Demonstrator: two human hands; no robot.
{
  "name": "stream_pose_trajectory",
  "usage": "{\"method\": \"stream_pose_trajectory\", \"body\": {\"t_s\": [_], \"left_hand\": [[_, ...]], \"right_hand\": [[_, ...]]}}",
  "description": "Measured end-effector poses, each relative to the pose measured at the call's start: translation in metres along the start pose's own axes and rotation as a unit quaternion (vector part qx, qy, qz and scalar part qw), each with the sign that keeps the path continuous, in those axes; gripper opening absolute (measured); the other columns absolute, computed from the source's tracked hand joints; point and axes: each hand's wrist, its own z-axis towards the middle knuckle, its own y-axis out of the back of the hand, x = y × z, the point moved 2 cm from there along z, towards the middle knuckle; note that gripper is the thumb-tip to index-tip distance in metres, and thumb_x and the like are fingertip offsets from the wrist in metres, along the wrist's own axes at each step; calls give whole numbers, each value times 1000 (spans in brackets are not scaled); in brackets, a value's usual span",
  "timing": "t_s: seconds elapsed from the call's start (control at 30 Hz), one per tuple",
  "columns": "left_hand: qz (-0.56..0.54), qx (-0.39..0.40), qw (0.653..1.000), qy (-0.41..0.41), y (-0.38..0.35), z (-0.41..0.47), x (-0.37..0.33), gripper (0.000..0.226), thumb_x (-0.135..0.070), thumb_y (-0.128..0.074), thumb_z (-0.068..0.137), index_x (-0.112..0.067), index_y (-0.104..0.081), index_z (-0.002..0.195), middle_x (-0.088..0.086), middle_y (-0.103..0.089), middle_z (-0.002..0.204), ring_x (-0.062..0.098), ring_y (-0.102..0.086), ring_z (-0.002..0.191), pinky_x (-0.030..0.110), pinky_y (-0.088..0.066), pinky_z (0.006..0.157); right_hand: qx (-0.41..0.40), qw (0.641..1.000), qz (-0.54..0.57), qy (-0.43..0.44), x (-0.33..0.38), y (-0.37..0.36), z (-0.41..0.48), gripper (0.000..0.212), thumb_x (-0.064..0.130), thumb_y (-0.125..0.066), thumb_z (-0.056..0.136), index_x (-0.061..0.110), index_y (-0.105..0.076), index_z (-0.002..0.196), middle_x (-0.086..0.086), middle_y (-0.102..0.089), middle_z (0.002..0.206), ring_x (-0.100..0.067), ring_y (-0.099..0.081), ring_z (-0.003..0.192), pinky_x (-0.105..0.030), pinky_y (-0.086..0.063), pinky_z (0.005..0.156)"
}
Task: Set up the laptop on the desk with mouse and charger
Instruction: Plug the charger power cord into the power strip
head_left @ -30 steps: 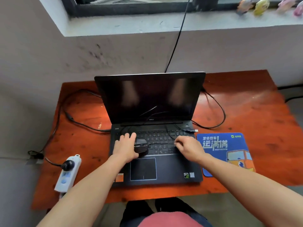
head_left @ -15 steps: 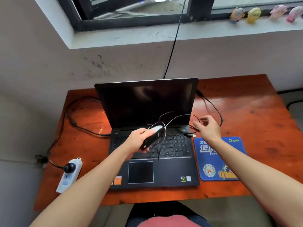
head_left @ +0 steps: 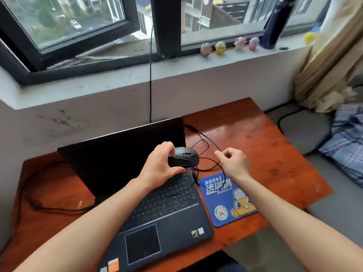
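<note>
An open black laptop [head_left: 167,213] with a dark screen sits on the orange-brown desk [head_left: 265,150]. My left hand [head_left: 159,165] holds a black wired mouse [head_left: 183,157] in the air above the keyboard's far right corner. My right hand [head_left: 233,162] pinches the thin mouse cable [head_left: 208,169], which loops between the two hands and hangs down to the blue mouse pad [head_left: 225,201] right of the laptop. A black charger cable [head_left: 59,209] runs across the desk into the laptop's left side.
Another black cable [head_left: 150,75] drops from the window down behind the laptop. Small toy figures [head_left: 220,48] and a dark bottle [head_left: 275,22] stand on the sill. A curtain [head_left: 334,55] and plaid cloth [head_left: 345,142] lie to the right of the desk.
My left hand lifted the mouse off the keyboard and carried it up and to the right. My right hand took the cable and drew it rightward. The view tilted up toward the window.
</note>
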Motion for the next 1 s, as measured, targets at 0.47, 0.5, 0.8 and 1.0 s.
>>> {"method": "stream_pose_trajectory", "body": {"t_s": [0.47,0.5,0.8,1.0], "left_hand": [[80,42,996,4,-108,69,-72,38,-25,-83,69,-11,-51,85,2,-53,92,19,-50,82,29,-44,73],[105,41,994,9,-111,72,-71,31,-20,-79,73,-9,-54,89,3,-54,94,20,-51,87,30,-44,77],[221,-116,940,232,-73,45,-38,24,11,-50,79,-1,-65,93,13,-62,91,31,-55,91,41,-47,79],[203,-162,927,271,-74,34,-38,23,9,-46,82,-1,-66,88,12,-62,91,29,-54,90,38,-44,74]], "right_hand": [[343,854,332,-208,-35,30,112,24,32,-58,95,13,-65,83,-9,-68,79,-24,-62,74,-40,-56,69],[340,860,324,-200,-36,35,130,26,30,-55,97,14,-64,79,-7,-67,75,-23,-61,71,-38,-55,65],[378,925,-35,26,-53,26,184,44,43,-44,96,12,-54,67,-7,-49,67,-21,-42,57,-28,-29,52],[396,882,-234,98,-118,-35,107,48,48,-30,100,10,-57,91,-17,-65,106,-36,-60,102,-36,-37,73]]}}
